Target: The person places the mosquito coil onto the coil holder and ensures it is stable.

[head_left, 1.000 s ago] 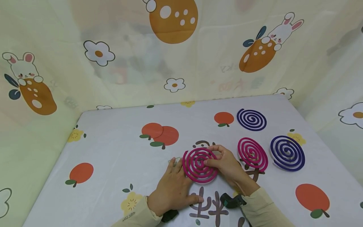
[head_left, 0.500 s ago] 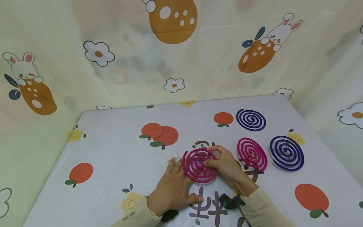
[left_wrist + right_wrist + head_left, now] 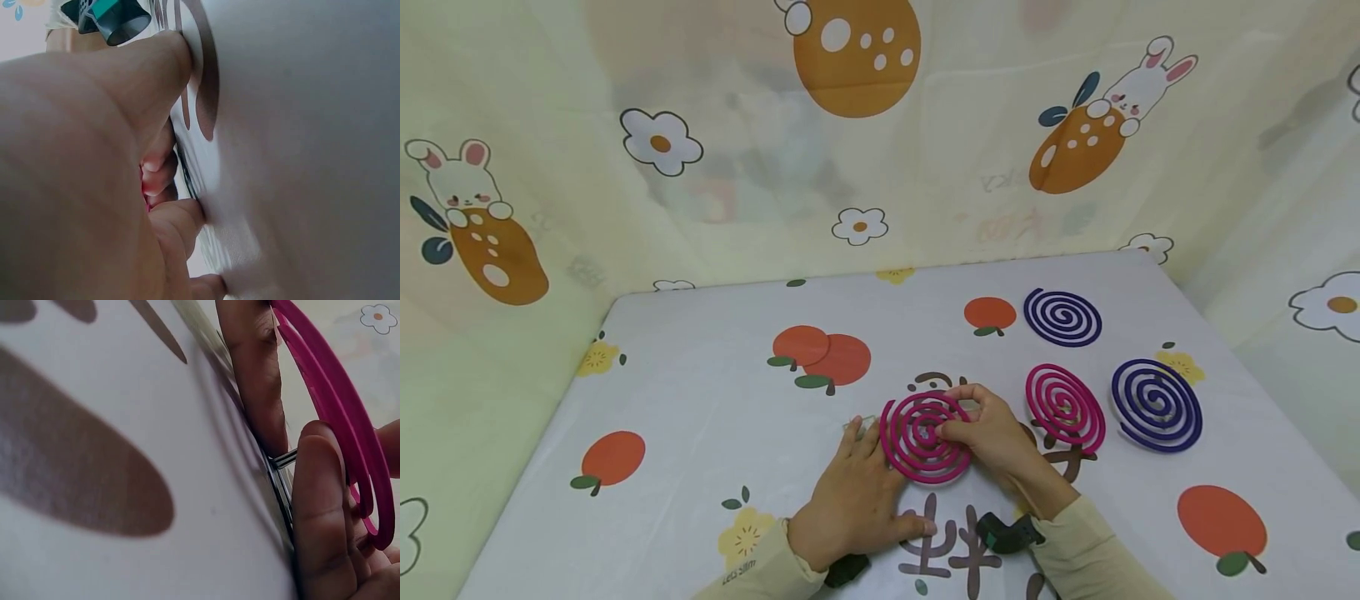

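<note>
My right hand pinches a pink mosquito coil near its centre and far edge, at the middle of the table. In the right wrist view the pink coil stands tilted, off the cloth, with a thin metal prong beside the fingertips. My left hand lies with extended fingers at the coil's left, fingertips pressing down by a thin see-through piece. The coil overlaps some left fingers in the head view. In the left wrist view the left thumb rests on the cloth.
To the right lie another pink coil and a dark blue coil. A second blue coil lies farther back. The white tablecloth has printed fruit and flowers, and a patterned curtain hangs behind the table.
</note>
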